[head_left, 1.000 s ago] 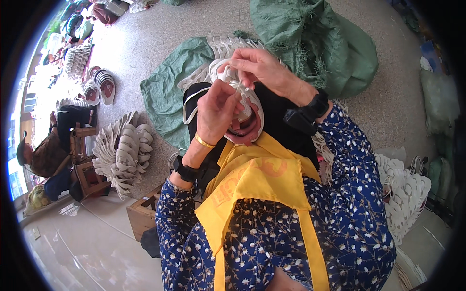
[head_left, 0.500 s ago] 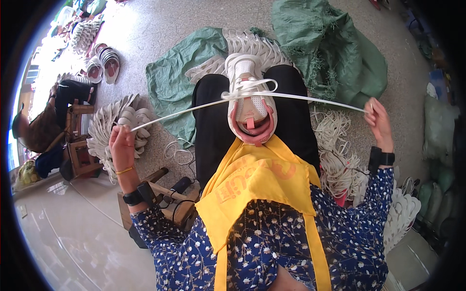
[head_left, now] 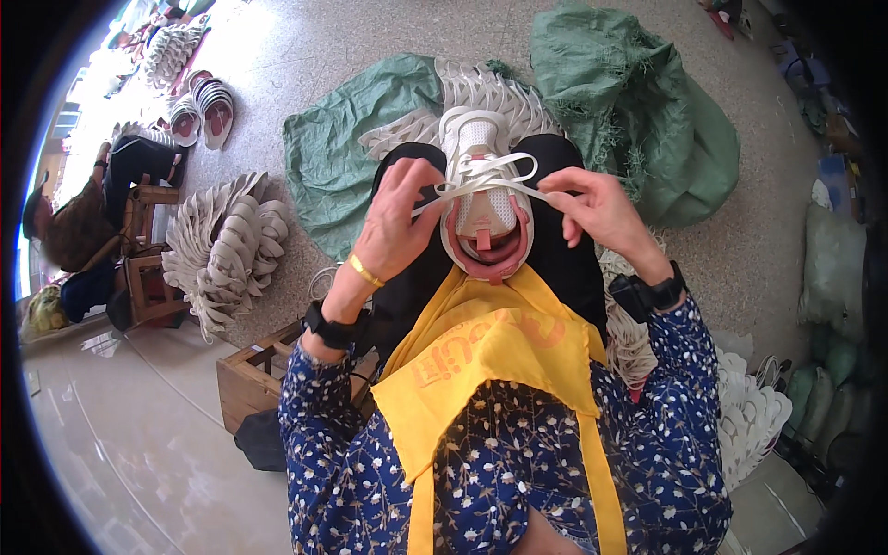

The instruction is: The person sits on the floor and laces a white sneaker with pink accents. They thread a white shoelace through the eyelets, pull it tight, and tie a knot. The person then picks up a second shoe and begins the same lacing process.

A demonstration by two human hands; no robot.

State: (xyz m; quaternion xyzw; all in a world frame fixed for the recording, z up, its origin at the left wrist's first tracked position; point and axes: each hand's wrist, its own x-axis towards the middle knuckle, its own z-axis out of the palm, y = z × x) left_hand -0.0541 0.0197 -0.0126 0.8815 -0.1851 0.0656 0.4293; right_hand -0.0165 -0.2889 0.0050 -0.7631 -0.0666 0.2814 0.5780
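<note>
Here, fingers of the left hand (head_left: 400,222) and right hand (head_left: 601,208) each pinch an end of the flat white lace (head_left: 486,178), crossed over a white mesh shoe (head_left: 481,199) on the lap; green woven sacks (head_left: 638,102) crowd the speckled floor (head_left: 305,37) beyond.

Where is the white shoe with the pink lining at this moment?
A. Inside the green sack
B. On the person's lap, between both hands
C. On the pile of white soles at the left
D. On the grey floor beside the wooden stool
B: the white shoe lies on the black-trousered lap, with the left hand and right hand each holding a part of its white lace.
</note>
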